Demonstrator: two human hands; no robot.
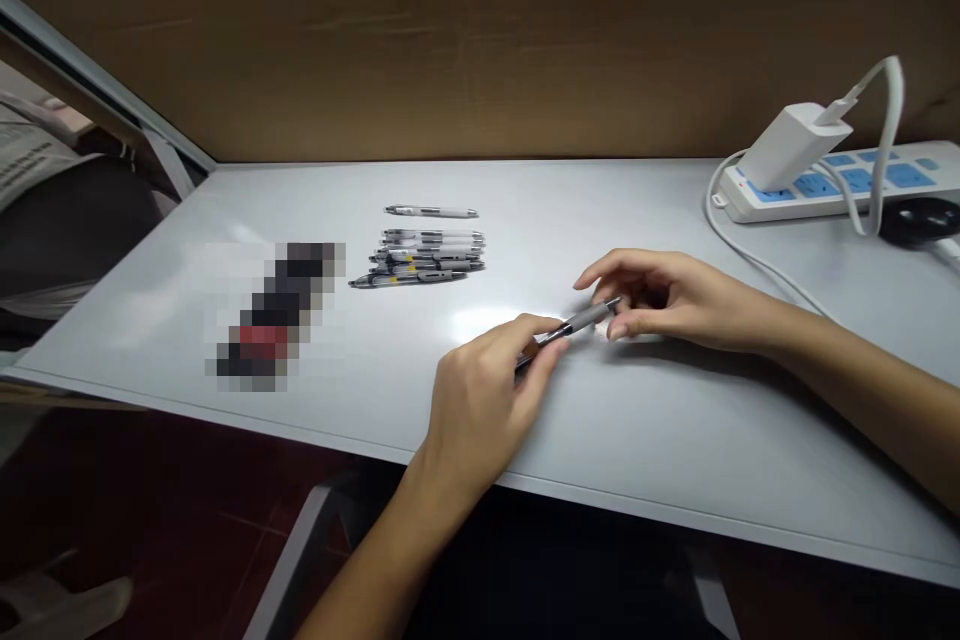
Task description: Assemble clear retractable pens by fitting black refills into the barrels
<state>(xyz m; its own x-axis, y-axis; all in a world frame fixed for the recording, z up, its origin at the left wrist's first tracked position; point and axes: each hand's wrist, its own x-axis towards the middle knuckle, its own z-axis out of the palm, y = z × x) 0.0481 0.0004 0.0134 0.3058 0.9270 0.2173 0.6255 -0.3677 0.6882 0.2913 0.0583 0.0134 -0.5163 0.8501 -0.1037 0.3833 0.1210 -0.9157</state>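
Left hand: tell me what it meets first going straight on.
The bare right hand, probably: the bare left hand points along the slim grey pen it pinches, toward those fingers, though depth is unclear.

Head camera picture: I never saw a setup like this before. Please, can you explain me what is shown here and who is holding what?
There is no machine here. These are a person's two bare hands, filmed by one camera worn on the head, which looks forward and down. The left hand and the right hand together hold a grey-gripped pen between them. On the white desk lie a small pile of similar pens, one more pen just beyond it, and a pixelated object that cannot be made out. Further right sit a power strip with blue panels and a white charger plugged into it.
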